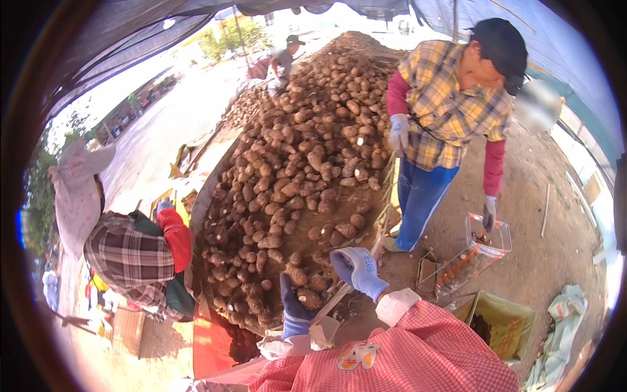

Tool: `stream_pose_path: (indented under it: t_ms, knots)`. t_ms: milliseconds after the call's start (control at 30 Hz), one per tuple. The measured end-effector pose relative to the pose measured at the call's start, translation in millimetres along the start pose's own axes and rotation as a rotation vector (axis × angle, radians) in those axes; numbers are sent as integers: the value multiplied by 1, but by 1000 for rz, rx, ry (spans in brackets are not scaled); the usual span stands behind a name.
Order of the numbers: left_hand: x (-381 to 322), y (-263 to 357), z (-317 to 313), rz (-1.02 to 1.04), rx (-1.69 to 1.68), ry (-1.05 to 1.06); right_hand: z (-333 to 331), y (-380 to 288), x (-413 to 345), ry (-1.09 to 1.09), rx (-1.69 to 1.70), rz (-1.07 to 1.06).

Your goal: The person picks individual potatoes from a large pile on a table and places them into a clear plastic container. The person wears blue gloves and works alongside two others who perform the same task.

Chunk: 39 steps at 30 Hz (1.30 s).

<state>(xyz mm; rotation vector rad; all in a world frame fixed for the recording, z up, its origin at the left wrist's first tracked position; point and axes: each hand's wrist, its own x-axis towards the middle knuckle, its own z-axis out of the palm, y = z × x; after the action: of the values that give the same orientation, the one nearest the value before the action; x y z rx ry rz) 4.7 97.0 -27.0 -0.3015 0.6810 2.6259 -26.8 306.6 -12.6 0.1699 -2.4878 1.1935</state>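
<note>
A long heap of brown taro corms lies before me on a raised surface. My left hand, in a blue and purple work glove, is at the near edge of the heap, against a few corms; whether it grips one I cannot tell. Over the right edge of the heap is my right hand, in a pale blue glove, its fingers curved and apart with nothing seen in them. Both sleeves are red checked cloth with light cuffs.
At the right, a co-worker in a plaid shirt reaches into a clear-sided bin. Nearer stands an open yellow-green sack. A red container is below the heap's near edge. Another person stands left, one more far back.
</note>
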Motion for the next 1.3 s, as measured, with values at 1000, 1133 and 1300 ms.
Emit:
stream_pose_path:
  t_ms: [1000, 1133, 1300]
  knots:
    - [-10, -20, 15, 184, 217, 44, -41, 43, -182, -197, 1637, 1070]
    - [-12, -27, 17, 247, 224, 115, -37, 48, -187, -208, 1719, 1142]
    - [-11, -29, 20, 222, 128, 70, -31, 51, -192, -212, 1742, 1179]
